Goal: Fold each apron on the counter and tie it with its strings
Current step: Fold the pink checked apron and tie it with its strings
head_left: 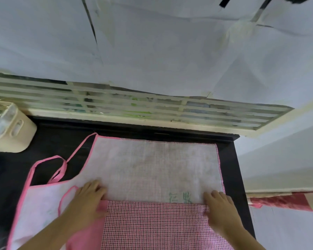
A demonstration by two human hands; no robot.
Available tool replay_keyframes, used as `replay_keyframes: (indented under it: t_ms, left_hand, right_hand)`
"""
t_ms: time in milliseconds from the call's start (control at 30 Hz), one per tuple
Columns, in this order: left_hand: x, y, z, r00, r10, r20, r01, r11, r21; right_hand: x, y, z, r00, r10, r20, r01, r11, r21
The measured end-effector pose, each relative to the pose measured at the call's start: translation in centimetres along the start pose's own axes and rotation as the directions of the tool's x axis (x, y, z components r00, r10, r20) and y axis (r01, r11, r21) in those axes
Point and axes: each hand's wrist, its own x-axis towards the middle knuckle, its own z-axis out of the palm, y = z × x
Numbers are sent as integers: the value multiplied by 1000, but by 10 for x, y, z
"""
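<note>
A pink checked apron (152, 224) lies on the black counter (229, 159). Its far half is folded over, so the pale reverse side (152, 168) faces up, edged in pink. My left hand (88, 201) and my right hand (220, 208) both rest on the fold's edge, fingers curled at the cloth; whether they pinch it or just press it is unclear. Pink strings (61, 170) and a neck loop trail off to the left of the apron on the counter.
A cream plastic container (13, 130) stands at the counter's left rear. Behind the counter runs a slatted window frame (134, 107) under white sheeting. The counter ends at the right; a red patterned cloth (282, 201) lies beyond it.
</note>
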Motion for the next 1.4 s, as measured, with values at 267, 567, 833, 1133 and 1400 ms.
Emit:
replay_keyframes:
  t_ms: [267, 567, 833, 1133, 1400]
  left_hand:
    - [-3, -3, -44, 973, -144, 179, 151, 988, -23]
    - [-13, -12, -59, 956, -141, 258, 165, 984, -71]
    - [5, -2, -83, 991, -64, 119, 64, 998, -1]
    - [1, -21, -67, 948, -252, 196, 308, 885, -351]
    - [41, -3, -126, 914, -361, -183, 207, 806, -554]
  right_hand:
    - [-6, 16, -11, 1000, -7, -12, 8, 999, 53]
    - [-20, 21, -7, 996, 5, 94, -6, 1000, 8]
    - [-13, 31, -46, 995, 99, -13, -84, 897, 434]
    - [-9, 41, -10, 953, 263, 149, -293, 689, 663]
    - [21, 28, -85, 929, 343, -141, -94, 585, 806]
